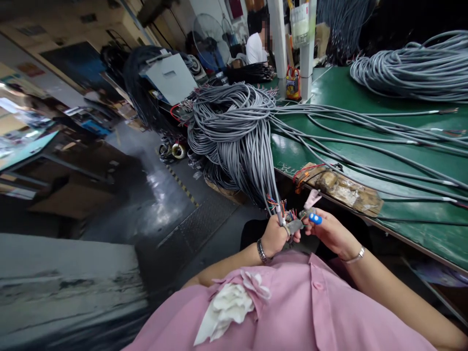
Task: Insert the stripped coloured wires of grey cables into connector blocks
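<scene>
My left hand (275, 237) is closed around the ends of grey cables (278, 214), whose stripped tips fan out in thin coloured wires (292, 214). A grey wrapping covers some of its fingers. Close beside it, my right hand (331, 233) has its fingers drawn together near the wire tips; what they pinch is too small to make out. A blue band (315, 219) with white spots sits on one of its fingers. Just above that hand, a pale pink clip-like piece (313, 199) stands at the bench edge. The held cables run up into a large grey cable bundle (234, 117).
Loose grey cables stretch across the green bench (329, 87). A tape-covered block (340, 187) lies on its near edge. A big cable coil (413, 68) rests at the back right. A white post (280, 44), a fan (211, 41) and a seated person (256, 48) are farther back.
</scene>
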The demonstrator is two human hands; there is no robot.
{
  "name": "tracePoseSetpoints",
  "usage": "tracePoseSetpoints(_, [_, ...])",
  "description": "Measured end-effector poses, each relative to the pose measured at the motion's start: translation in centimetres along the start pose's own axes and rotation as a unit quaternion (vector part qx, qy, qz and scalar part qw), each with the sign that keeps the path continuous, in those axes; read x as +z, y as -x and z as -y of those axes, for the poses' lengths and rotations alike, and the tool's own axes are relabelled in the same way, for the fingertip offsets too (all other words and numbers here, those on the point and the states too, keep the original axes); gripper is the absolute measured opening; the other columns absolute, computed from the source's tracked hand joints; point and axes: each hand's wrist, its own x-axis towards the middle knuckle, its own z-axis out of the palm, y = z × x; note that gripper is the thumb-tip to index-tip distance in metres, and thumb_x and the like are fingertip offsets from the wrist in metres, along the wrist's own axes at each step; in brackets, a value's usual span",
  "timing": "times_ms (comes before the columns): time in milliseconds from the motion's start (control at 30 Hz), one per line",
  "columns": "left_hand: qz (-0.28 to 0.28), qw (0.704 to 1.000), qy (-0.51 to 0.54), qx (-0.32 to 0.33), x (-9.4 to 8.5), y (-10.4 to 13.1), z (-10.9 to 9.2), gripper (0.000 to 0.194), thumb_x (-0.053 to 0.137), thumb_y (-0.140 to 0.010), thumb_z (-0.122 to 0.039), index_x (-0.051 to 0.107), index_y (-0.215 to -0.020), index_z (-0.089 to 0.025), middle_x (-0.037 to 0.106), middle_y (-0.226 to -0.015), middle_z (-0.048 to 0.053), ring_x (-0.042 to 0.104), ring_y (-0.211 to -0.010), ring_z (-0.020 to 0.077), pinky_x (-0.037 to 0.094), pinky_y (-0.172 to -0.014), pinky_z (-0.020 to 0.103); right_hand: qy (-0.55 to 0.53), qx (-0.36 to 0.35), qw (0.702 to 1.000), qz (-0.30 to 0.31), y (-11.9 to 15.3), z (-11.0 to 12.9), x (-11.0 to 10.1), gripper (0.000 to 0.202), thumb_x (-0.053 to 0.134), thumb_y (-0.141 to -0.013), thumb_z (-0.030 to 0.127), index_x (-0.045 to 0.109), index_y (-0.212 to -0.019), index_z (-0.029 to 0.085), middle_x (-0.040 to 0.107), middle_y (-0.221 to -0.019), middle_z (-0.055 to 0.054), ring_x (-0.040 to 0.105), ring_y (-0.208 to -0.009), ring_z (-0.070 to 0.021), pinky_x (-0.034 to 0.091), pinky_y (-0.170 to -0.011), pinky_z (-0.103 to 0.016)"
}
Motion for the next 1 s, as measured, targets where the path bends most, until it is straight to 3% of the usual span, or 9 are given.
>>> tracePoseSetpoints(267, [0.002,0.999,-0.038,0.020,-0.1,0.1,-0.1,0.040,0.067,-0.073,-0.049,0.061,-0.059,-0.012,0.061,-0.051,0.005,0.056,-0.043,0.0114,0.035,-0.040,0.019,0.051,-0.044,0.995,-0.077,0.1,-0.3,1.2,0.016,0.076,-0.071,0.029,0.064,-0.073,0.018,0.059,-0.065,0.002,0.048,-0.058,-0.0099,0.037,-0.057,-0.024])
tracePoseSetpoints(500, [0.008,0.998,-0.044,0.032,-0.2,0.1,0.0,0.042,0.065,-0.075,-0.050,0.061,-0.058,-0.012,0.061,-0.050,0.005,0.055,-0.042,0.0104,0.034,-0.040,0.019,0.063,-0.043,0.994,-0.082,0.1,-0.2,1.7,0.017,0.075,-0.072,0.031,0.063,-0.075,0.018,0.059,-0.064,0.001,0.048,-0.056,-0.0099,0.036,-0.056,-0.025])
tracePoseSetpoints(667, [-0.017,0.999,-0.010,0.032,-0.2,0.0,0.3,0.038,0.067,-0.073,-0.048,0.062,-0.062,-0.012,0.059,-0.048,0.003,0.056,-0.042,0.0111,0.034,-0.039,0.019,0.063,-0.064,0.990,-0.108,0.3,-0.3,2.2,0.015,0.076,-0.071,0.028,0.064,-0.072,0.018,0.059,-0.062,0.002,0.048,-0.055,-0.0099,0.037,-0.056,-0.025])
tracePoseSetpoints(800, [-0.034,0.999,0.015,0.034,-0.1,0.1,0.1,0.036,0.069,-0.072,-0.047,0.062,-0.068,-0.012,0.062,-0.052,0.004,0.056,-0.041,0.0105,0.032,-0.038,0.018,0.046,-0.058,0.993,-0.087,0.5,-0.6,1.3,0.014,0.075,-0.072,0.028,0.065,-0.073,0.018,0.058,-0.063,0.002,0.049,-0.057,-0.0110,0.041,-0.058,-0.025])
tracePoseSetpoints(1000, [-0.031,0.998,0.058,0.008,0.5,-0.1,-0.9,0.034,0.070,-0.071,-0.045,0.058,-0.068,-0.013,0.061,-0.051,0.001,0.055,-0.040,0.0104,0.030,-0.035,0.018,-0.084,0.023,0.994,-0.061,-0.8,0.5,-0.8,0.045,0.057,-0.079,0.062,0.067,-0.086,0.020,0.063,-0.083,-0.004,0.055,-0.065,-0.0124,0.048,-0.061,-0.026])
